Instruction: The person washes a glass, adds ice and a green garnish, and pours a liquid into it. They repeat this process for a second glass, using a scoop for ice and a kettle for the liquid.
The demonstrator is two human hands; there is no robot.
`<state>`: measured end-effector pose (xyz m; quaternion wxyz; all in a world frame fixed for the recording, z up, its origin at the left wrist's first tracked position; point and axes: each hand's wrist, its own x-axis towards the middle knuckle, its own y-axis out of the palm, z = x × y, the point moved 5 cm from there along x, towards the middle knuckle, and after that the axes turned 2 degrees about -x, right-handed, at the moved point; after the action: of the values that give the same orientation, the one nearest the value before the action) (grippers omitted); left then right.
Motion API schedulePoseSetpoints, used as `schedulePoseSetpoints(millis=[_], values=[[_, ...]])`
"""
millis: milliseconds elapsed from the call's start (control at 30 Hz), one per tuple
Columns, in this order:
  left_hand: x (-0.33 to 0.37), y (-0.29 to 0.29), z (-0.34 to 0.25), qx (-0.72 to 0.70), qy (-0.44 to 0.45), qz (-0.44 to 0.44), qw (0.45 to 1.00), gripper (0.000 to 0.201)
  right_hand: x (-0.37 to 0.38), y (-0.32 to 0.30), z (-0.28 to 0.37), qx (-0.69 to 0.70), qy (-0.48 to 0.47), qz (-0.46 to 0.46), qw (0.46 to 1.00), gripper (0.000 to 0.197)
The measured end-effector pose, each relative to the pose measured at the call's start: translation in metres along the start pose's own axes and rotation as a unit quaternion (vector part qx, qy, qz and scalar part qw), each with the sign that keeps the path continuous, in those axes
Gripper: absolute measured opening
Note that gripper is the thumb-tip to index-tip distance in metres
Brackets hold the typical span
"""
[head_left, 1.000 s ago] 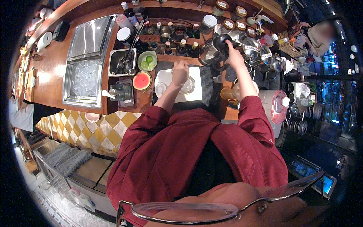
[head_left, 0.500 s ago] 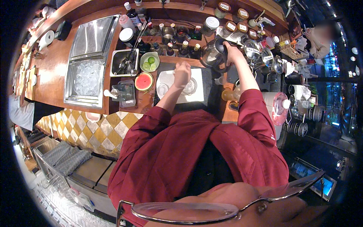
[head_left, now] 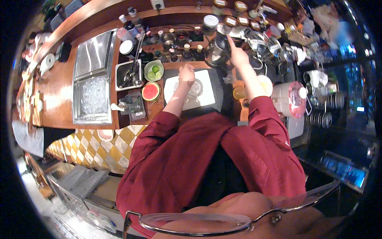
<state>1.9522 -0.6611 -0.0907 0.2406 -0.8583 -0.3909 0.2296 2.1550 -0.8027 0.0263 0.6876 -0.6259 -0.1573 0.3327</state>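
Over a white board (head_left: 207, 98), my left hand (head_left: 186, 74) is closed with its fingers bunched. Anything in its grasp is hidden from view. Just under and beside it stands a round clear glass (head_left: 195, 88). My right arm reaches to the back of the counter. There my right hand (head_left: 240, 58) is at the dark handle side of a glass pitcher (head_left: 215, 52) with a black top, one finger stretched along it. The hand appears closed on the handle, though most of the grip is hidden. The board lies on a dark mat (head_left: 218, 89).
Left of the board are a bowl of limes (head_left: 154, 67), a halved watermelon (head_left: 151, 92), a metal tub of tools (head_left: 119, 75) and an ice well (head_left: 91, 95). Bottles (head_left: 187, 51) and lidded jars (head_left: 210, 24) line the back. A white-and-pink container (head_left: 287, 99) stands right.
The whole view has shifted slightly. My right hand and the pitcher are farther back and a little left. My left hand stays closed over the board.
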Motion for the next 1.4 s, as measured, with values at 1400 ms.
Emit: schedulePoseSetpoints(millis=[1400], values=[[-0.004, -0.015, -0.001, 0.007, 0.023, -0.009, 1.000, 0.018, -0.321, 0.228, -0.169, 0.312, 0.246, 0.281, 0.873, 0.037]])
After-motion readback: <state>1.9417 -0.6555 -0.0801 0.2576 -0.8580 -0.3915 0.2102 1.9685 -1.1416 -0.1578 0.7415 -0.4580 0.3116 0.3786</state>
